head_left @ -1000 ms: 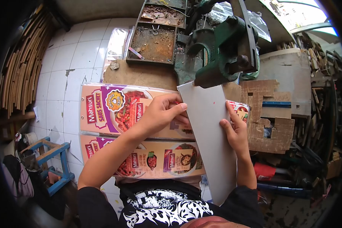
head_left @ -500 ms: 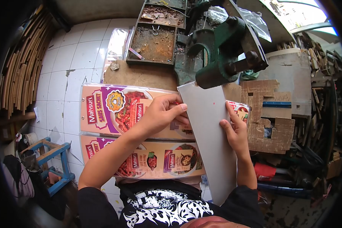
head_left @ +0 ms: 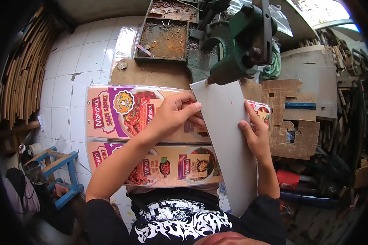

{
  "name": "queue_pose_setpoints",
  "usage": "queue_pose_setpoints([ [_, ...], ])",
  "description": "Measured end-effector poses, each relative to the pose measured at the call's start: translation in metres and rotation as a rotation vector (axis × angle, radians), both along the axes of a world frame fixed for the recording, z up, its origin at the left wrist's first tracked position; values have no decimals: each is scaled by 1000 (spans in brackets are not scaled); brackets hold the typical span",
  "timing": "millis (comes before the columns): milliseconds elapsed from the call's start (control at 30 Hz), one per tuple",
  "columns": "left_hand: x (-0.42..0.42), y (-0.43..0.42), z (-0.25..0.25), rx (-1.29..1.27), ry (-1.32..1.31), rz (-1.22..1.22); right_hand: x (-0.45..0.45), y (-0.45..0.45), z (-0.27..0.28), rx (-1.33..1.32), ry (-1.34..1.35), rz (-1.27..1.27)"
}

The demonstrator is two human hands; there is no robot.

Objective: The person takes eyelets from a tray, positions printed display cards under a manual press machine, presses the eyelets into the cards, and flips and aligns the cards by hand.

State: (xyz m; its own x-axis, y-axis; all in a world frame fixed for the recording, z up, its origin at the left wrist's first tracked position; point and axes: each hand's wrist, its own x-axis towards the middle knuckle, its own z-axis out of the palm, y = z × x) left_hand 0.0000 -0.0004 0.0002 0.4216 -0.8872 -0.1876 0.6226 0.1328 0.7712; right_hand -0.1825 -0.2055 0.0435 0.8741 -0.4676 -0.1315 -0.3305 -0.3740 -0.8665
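Observation:
A long pale grey panel (head_left: 229, 134) slants from the green cast-metal press (head_left: 233, 53) down toward my body, its far end under the press's nose. My left hand (head_left: 178, 112) grips its left edge, thumb near the top face and the other fingers partly hidden. On the right edge, my right hand (head_left: 255, 130) is closed round the panel, thumb on its face and index finger along the side. Beneath the panel and my left forearm lie printed food signs, an upper one (head_left: 106, 130) and a lower one (head_left: 171, 179).
A rusty compartment tray (head_left: 161, 43) with small metal bits stands left of the press. Cut brown board (head_left: 274, 96) lies to the right. A blue stool frame (head_left: 69, 173) stands on the tiled floor at left, below stacked wooden strips (head_left: 26, 69).
The press's lever has swung from a rightward slant to nearly upright. Both hands keep their hold on the panel, which stays under the press. The whole view has shifted slightly.

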Motion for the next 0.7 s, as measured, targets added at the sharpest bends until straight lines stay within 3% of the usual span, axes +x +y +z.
queue_pose_setpoints([
  [100, 1, 0, -2, 27, -104, 2, -2, 4, 3, 1, -65, 23],
  [167, 3, 1, 0, 31, -115, -14, -5, 4, 5, -142, -122, 68],
  [367, 3, 5, -3, -24, -53, -107, -36, 24, 26, -235, -53, -80],
  [433, 0, 3, 5, 39, -59, -61, -52, 26, 29, -442, -182, -56],
  [567, -2, -1, -1, 56, -127, -67, -71, 33, 48, -487, -281, -103],
  [633, -3, -1, -2, 46, -108, -86, -79, 37, 58, -160, -280, -134],
  [667, -4, -1, -2, 47, -113, -70, -83, 36, 60, -169, -290, -147],
  [700, -7, 1, -1, 56, -115, -53, -86, 34, 60, 5, -341, -115],
])
